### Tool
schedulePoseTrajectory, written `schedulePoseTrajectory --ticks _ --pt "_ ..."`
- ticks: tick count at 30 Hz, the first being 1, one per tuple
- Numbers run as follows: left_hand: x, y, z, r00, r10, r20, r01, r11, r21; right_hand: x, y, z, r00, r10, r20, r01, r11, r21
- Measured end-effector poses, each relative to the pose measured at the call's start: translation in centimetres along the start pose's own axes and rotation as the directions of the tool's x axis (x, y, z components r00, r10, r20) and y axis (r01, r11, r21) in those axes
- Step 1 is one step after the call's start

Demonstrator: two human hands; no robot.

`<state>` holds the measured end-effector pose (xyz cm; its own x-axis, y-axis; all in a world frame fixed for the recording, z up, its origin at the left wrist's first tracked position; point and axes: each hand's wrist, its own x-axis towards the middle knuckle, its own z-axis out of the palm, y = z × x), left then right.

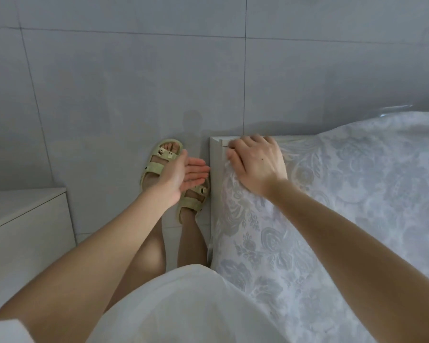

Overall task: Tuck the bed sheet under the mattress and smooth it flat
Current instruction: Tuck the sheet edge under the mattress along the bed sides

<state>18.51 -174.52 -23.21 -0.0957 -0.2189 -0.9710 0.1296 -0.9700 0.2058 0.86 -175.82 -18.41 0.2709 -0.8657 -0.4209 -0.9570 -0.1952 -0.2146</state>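
Floor: large grey tiles (109, 82), glossy, filling the upper half of the head view.

Bed sheet (332, 194): pale fabric with a woven floral pattern, lying over the mattress on the right side of the view. It runs up to the near corner, with light creases along the left edge.

Bed frame (214, 174): a white rail along the mattress's left side, its corner showing just beyond the sheet.

White cabinet (22, 219): at lower left, well apart from the bed.

White garment (183, 305): worn by the person, at bottom centre.

Right hand (256, 164): on the mattress corner, palm down, fingers bent over the sheet's edge and gripping the fabric there.

Left hand (183, 173): beside the frame, above the feet, fingers straight and together, holding nothing, fingertips close to the rail.

Sandals (162, 157): pale green, buckled, on both feet, next to the frame.
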Motion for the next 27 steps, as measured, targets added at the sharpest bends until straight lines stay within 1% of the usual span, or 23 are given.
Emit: schedulePoseTrajectory --ticks 2,6,8,12,15,22,25,27 --pt "-0.2 -0.9 -0.4 0.999 -0.019 -0.029 0.018 1.000 -0.023 1.2 0.4 1.2 0.998 0.041 -0.036 -0.042 0.999 -0.013" --pt "-1.4 -3.0 -0.6 0.997 -0.073 -0.037 0.073 0.997 -0.013 1.6 0.6 1.6 0.994 0.013 -0.110 -0.014 1.000 -0.007" --pt "-1.9 -3.8 -0.4 0.997 -0.064 -0.030 0.064 0.998 -0.014 1.5 0.7 1.7 0.989 0.025 -0.148 -0.026 1.000 -0.002" --pt "-1.9 -5.4 -0.5 0.999 -0.035 -0.036 0.033 0.998 -0.050 1.7 0.7 2.0 0.983 0.038 -0.179 -0.036 0.999 0.011" --pt "-1.8 -7.0 -1.4 0.998 -0.036 -0.041 0.035 0.999 -0.026 1.9 0.7 2.1 0.982 0.030 -0.186 -0.030 1.000 0.001" --pt "-2.2 -12.1 -4.6 0.998 -0.019 -0.065 0.019 1.000 -0.001 2.4 1.1 2.5 0.974 0.022 -0.225 -0.042 0.996 -0.083" --pt "-3.8 -15.5 -5.5 1.000 -0.001 -0.023 0.003 0.998 0.062 2.0 1.1 2.6 0.975 0.011 -0.221 -0.040 0.991 -0.130" --pt "-4.7 -17.8 -5.9 1.000 -0.028 0.000 0.028 0.995 0.093 1.6 0.7 2.4 0.973 -0.010 -0.230 -0.031 0.984 -0.175"
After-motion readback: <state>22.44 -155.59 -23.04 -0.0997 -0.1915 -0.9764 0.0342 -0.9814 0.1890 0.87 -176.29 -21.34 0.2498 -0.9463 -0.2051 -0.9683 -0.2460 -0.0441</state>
